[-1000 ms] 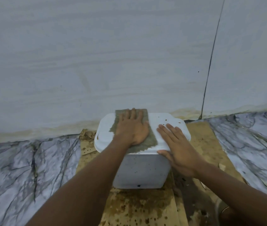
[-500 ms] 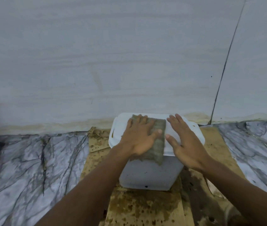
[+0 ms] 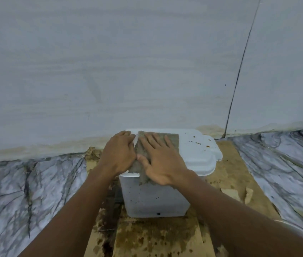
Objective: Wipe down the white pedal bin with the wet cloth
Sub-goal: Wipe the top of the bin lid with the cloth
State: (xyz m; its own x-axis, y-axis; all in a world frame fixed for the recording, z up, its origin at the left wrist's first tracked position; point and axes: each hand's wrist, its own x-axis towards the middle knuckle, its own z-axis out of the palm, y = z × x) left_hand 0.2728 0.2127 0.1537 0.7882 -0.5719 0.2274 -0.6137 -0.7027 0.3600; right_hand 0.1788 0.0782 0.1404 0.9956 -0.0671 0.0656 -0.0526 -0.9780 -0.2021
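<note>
The white pedal bin (image 3: 200, 154) stands on wet cardboard against the wall, its lid down and several brown spots on the lid's right half. A grey-green wet cloth (image 3: 172, 139) lies over the lid's left half and hangs a little over the front edge. My right hand (image 3: 161, 161) presses flat on the cloth, fingers spread. My left hand (image 3: 119, 153) curls over the lid's left rim, right beside the cloth. The bin's front wall shows a few dark specks.
Stained brown cardboard (image 3: 228, 167) lies under the bin and runs toward me. Grey-veined marble floor (image 3: 26, 191) spreads on both sides. The pale wall (image 3: 128, 71) rises directly behind the bin. A pale curved rim (image 3: 298, 230) shows at the lower right.
The cloth went from under my left hand to under my right hand. My left hand slid to the lid's left rim, and the lid's spotted right half is now uncovered.
</note>
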